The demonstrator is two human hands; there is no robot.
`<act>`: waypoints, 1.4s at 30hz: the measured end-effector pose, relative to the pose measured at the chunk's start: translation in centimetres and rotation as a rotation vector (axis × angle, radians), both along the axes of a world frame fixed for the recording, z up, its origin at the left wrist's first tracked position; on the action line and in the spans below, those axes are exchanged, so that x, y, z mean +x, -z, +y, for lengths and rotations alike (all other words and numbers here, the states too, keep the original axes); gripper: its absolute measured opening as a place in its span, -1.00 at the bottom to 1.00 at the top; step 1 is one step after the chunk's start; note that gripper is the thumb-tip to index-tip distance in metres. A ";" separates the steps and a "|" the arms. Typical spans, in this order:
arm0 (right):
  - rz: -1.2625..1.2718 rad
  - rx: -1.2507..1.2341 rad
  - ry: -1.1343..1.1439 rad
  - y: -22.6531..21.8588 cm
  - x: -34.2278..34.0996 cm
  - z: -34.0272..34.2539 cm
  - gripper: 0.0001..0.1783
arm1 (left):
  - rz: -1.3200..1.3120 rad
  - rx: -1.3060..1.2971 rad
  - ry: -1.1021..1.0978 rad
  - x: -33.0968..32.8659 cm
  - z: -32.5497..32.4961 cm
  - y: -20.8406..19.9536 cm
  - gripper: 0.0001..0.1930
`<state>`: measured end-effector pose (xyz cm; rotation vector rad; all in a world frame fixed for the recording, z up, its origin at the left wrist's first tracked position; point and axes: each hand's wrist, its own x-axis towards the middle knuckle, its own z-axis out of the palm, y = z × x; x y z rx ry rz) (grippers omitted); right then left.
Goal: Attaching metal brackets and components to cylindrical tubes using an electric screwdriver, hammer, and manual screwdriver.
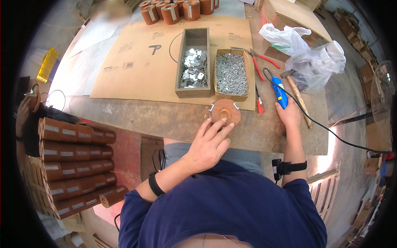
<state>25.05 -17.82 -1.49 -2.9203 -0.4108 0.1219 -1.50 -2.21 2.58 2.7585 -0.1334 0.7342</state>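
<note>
A round brown cylinder-like piece (223,106) stands near the front edge of the worktable, with a recessed centre and two small metal brackets on its rim. My left hand (211,142) rests on its near side, fingers apart and tips touching its top; the thumb is hidden. To the right, my right hand (288,112) is wrapped round the lower end of a blue corded power screwdriver (279,91), which lies low over the table, apart from the brown piece. Just beyond the piece sit a box of silver screws (231,74) and a wooden box of small metal plates (180,78).
Red-handled pliers (264,62), a red screwdriver (259,105) and a wooden-handled hammer (300,97) lie at right, near plastic bags (316,62). A black cord (331,130) crosses right. Brown cylinders (169,14) stand at back; stacked ones (78,151) fill the left. Another person (29,120) works there.
</note>
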 end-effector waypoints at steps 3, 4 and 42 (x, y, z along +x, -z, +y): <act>0.007 0.016 -0.002 -0.2 -0.1 0.0 -0.41 | 0.026 0.011 -0.012 -0.2 -0.2 0.0 -0.91; 0.008 0.016 0.000 -0.2 -0.1 -0.1 -0.41 | 0.027 0.011 -0.010 -0.3 -0.3 0.0 -0.91; -0.200 0.050 -0.137 2.3 1.3 -1.0 -0.35 | -0.091 0.031 0.021 -0.6 0.3 1.5 -0.86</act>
